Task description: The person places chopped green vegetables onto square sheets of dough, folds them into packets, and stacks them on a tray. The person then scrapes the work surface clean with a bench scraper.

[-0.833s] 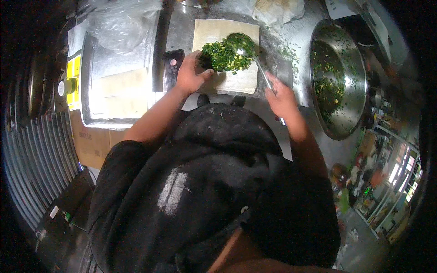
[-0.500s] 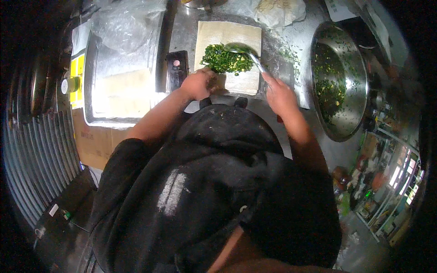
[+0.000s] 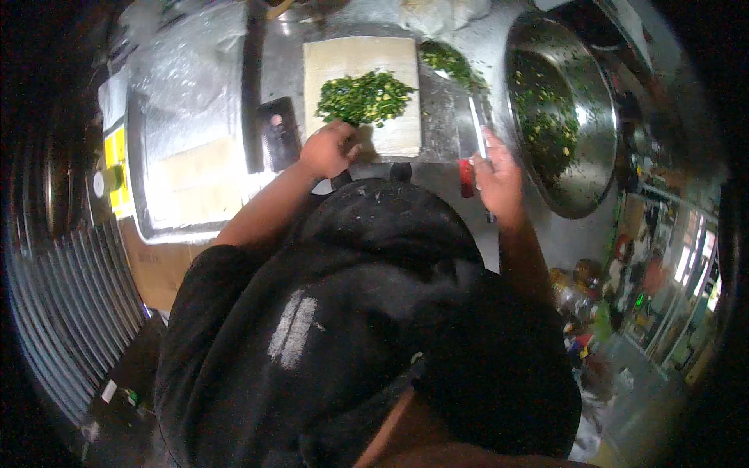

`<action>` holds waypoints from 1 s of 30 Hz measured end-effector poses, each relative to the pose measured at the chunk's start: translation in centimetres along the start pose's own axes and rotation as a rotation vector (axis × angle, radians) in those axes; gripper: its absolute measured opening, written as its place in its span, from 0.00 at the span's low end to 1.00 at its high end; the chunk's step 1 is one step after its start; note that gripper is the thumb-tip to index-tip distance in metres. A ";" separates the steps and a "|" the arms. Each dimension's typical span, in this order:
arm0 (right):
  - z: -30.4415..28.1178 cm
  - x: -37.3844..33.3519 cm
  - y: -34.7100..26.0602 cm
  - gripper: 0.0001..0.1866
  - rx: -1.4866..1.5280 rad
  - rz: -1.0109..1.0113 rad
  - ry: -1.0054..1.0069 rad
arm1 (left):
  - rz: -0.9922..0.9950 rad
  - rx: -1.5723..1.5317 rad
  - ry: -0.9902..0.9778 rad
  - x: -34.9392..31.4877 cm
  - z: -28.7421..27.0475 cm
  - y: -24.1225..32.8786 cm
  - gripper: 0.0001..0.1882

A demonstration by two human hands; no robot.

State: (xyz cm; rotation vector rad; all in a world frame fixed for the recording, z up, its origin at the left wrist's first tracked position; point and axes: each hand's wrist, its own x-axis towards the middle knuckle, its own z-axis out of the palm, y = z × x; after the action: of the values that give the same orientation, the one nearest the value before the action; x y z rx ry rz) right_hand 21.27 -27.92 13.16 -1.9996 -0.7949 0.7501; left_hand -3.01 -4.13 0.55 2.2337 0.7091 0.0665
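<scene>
A square pale dough sheet (image 3: 402, 58), seemingly one of a stack, lies on the worktop with a mound of chopped green leaves and pale yellow bits (image 3: 365, 97) on it. My left hand (image 3: 330, 150) rests at its near left edge, fingers curled in; what they pinch, if anything, is hidden. To the right of the sheet, my right hand (image 3: 499, 173) is closed around the handle of a metal spoon (image 3: 476, 117). The spoon's head points away from me, among chopped greens, between the sheet and a large steel bowl (image 3: 605, 129).
Leftward, a shiny metal tray (image 3: 140, 195) holds pale sheets under clear plastic. A dark phone-like slab (image 3: 279, 136) lies between tray and dough. A red object (image 3: 466, 178) is beside my right hand. The steel bowl holds more chopped greens. Crumpled pale plastic (image 3: 445, 14) lies at the back.
My right hand has drawn the spoon off the greens and out to the right, toward the bowl. My left hand stays at the dough's near edge. The whole view has shifted slightly.
</scene>
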 end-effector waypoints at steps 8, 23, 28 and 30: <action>-20.0 -0.4 8.3 0.27 -0.285 0.234 0.283 | -0.047 0.038 -0.047 1.2 0.9 -0.2 0.15; -24.3 2.9 14.4 0.22 -0.333 0.374 -0.266 | -0.140 0.174 0.081 2.0 1.5 2.1 0.12; -25.6 2.7 11.7 0.24 -0.004 0.515 -0.203 | -0.128 0.185 0.104 2.4 2.0 1.2 0.11; -26.2 2.3 11.3 0.26 0.111 0.546 -0.180 | -0.129 0.189 0.105 2.4 2.2 0.8 0.11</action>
State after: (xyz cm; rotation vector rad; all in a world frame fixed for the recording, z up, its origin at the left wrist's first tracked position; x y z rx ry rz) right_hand 45.02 -43.70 15.37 -2.0839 -0.2863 1.2705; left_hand 0.01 -4.82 -0.83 2.3707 0.9497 0.0548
